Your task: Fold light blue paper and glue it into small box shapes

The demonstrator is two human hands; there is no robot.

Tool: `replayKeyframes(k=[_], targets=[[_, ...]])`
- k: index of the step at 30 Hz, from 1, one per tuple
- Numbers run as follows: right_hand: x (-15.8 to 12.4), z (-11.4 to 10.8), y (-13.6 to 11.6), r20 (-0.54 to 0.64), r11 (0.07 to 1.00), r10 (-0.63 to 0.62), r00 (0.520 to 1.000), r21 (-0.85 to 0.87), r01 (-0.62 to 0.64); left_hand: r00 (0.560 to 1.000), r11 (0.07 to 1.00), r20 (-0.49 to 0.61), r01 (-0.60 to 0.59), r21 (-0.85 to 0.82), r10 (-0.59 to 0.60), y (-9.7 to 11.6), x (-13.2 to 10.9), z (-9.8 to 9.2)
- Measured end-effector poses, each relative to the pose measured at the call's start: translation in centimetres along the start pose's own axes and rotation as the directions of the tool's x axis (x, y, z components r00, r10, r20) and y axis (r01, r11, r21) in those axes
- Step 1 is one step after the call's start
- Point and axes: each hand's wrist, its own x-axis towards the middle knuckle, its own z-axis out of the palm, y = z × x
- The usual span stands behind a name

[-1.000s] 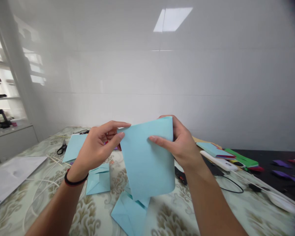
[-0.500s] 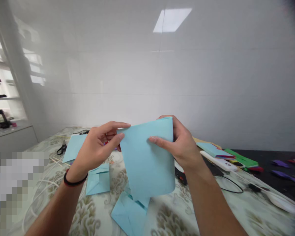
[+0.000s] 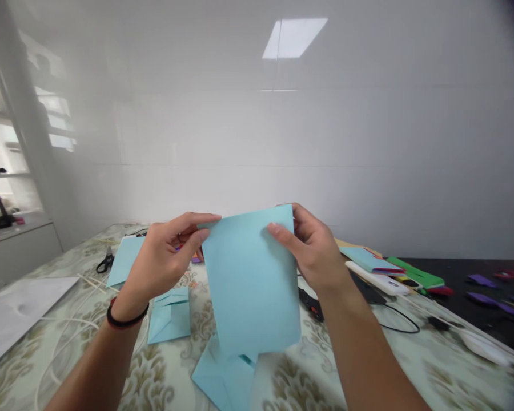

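A light blue sheet of paper (image 3: 252, 285) is held up in front of me, curving slightly toward its lower edge. My left hand (image 3: 169, 251) pinches its upper left corner between thumb and fingers. On the right edge, my right hand (image 3: 314, 245) grips it, thumb on the near face and fingers hidden behind. Below the sheet lies a folded blue paper piece (image 3: 225, 377), partly covered by it. Another folded blue piece (image 3: 170, 317) rests on the tablecloth near my left wrist.
Black scissors (image 3: 105, 261) and a flat blue sheet (image 3: 125, 260) lie at the left, near a white paper (image 3: 21, 308) and white cables. To the right are stacked coloured papers (image 3: 370, 260), a white device (image 3: 379, 278), a green item (image 3: 422, 273) and purple pieces (image 3: 492, 302).
The upper right part of the sheet has moved slightly left, and its face now looks flatter toward me. My right thumb sits nearer its right edge. Both hands keep their hold.
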Motion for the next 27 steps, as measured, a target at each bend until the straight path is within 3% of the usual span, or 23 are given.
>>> replayKeyframes(k=[13,27], targets=[[0.07,-0.6,0.23,-0.035,0.998,-0.064,0.997,0.023,0.065,1.0,1.0,0.011,-0.001,-0.022,0.001,-0.27,-0.19,-0.61],[0.06,-0.43,-0.04,-0.069,0.987,-0.147,0.987,-0.082,0.141,0.999,0.997,0.037,0.012,-0.077,-0.009,-0.7,-0.16,-1.03]])
